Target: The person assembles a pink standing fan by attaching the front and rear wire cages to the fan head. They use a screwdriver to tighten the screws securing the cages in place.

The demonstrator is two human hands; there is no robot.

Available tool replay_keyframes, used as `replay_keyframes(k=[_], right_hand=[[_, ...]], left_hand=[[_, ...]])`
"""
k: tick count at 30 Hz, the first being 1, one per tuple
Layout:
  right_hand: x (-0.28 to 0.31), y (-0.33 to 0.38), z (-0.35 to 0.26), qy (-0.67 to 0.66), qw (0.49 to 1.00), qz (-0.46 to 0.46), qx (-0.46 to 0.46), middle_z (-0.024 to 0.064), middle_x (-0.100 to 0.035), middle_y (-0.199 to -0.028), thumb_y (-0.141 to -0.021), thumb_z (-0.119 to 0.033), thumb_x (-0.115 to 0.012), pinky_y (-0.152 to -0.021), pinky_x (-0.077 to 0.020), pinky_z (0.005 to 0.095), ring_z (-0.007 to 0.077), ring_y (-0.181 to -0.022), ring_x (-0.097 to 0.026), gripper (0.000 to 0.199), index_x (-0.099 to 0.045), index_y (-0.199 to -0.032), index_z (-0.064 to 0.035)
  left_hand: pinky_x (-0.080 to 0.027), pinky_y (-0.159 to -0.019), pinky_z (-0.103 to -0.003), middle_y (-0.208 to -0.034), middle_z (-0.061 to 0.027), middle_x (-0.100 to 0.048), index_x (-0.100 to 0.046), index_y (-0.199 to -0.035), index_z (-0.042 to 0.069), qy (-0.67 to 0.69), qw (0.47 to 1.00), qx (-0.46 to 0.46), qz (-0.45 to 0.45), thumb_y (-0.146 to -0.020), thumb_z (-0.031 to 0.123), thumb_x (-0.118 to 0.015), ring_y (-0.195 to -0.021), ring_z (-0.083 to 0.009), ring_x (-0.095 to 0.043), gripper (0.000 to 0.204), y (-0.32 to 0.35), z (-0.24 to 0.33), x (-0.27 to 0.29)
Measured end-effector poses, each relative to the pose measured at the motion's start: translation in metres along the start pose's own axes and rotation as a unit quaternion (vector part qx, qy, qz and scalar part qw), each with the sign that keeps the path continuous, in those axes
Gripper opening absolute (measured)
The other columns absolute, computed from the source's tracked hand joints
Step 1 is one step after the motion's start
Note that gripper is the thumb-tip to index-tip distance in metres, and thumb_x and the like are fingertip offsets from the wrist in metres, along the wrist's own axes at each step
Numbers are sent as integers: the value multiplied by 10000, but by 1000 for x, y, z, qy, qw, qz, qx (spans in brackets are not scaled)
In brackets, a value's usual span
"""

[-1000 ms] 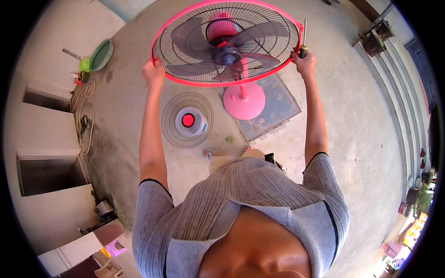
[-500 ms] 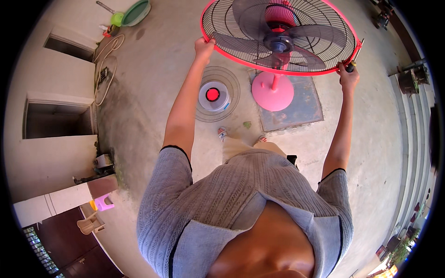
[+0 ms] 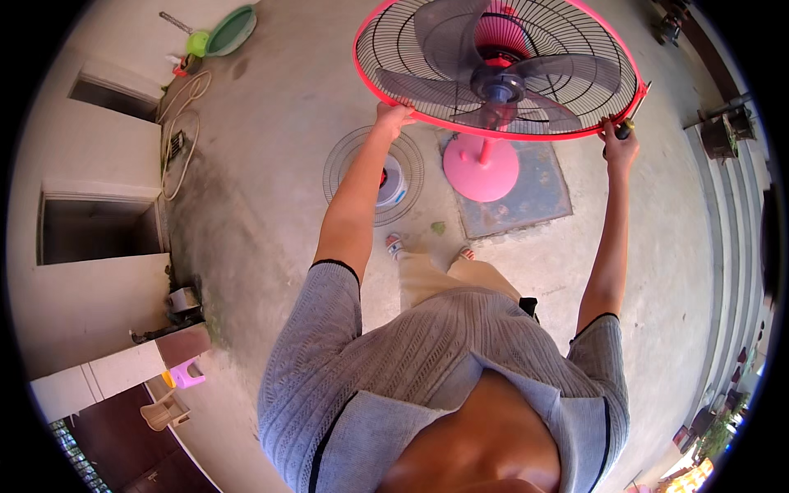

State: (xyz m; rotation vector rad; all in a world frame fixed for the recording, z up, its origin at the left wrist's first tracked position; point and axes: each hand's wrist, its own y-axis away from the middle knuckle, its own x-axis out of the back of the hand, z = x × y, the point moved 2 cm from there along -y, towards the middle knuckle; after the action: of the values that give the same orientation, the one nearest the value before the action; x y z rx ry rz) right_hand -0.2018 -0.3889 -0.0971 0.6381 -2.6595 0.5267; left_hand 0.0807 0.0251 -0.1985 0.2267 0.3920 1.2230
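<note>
A pedestal fan [image 3: 499, 86] with a pink rim and dark grey see-through blades stands in front of me, its blades exposed towards me. Its pink round base [image 3: 481, 172] rests on a grey metal plate in the floor. My left hand [image 3: 393, 121] is closed on the lower left of the rim. At the lower right of the rim is my right hand [image 3: 620, 141], closed round a screwdriver [image 3: 627, 128] with a black and yellow handle, its fingers also against the rim. The screwdriver's shaft points up and away. My left forearm partly hides the white bucket.
A round wire fan grille [image 3: 333, 168] lies on the floor around or under a white bucket [image 3: 392, 185]. A hose [image 3: 191, 152] and a green basin [image 3: 231, 31] are by the left wall. Steps [image 3: 731, 246] run along the right. A pink stool [image 3: 187, 374] stands lower left.
My left hand has slid rightward and down along the rim. My left forearm now covers part of the bucket. My right hand still holds the screwdriver at the rim.
</note>
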Motion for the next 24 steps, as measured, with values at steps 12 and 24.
replay_keyframes(k=[12,24], right_hand=[[-3,4,-11,-68,998,5,-10,131,-671,-934,-840,-41,-655,-697,-602,297,183,-809,-674,231,-579,-1005,101],[-5,3,-7,-112,993,-12,-30,88,-653,-883,-794,-127,-715,-695,-536,260,138,-798,-645,286,-602,-990,48]], left_hand=[[-610,-638,-457,-895,-110,-593,-534,-915,-26,82,993,79,-8,-783,-115,-553,-769,-236,-646,160,-25,-61,-33],[-600,-780,-477,-992,-111,-576,-500,-981,-21,130,989,63,-4,-807,-120,-529,-871,-263,-635,202,-24,-75,-31]])
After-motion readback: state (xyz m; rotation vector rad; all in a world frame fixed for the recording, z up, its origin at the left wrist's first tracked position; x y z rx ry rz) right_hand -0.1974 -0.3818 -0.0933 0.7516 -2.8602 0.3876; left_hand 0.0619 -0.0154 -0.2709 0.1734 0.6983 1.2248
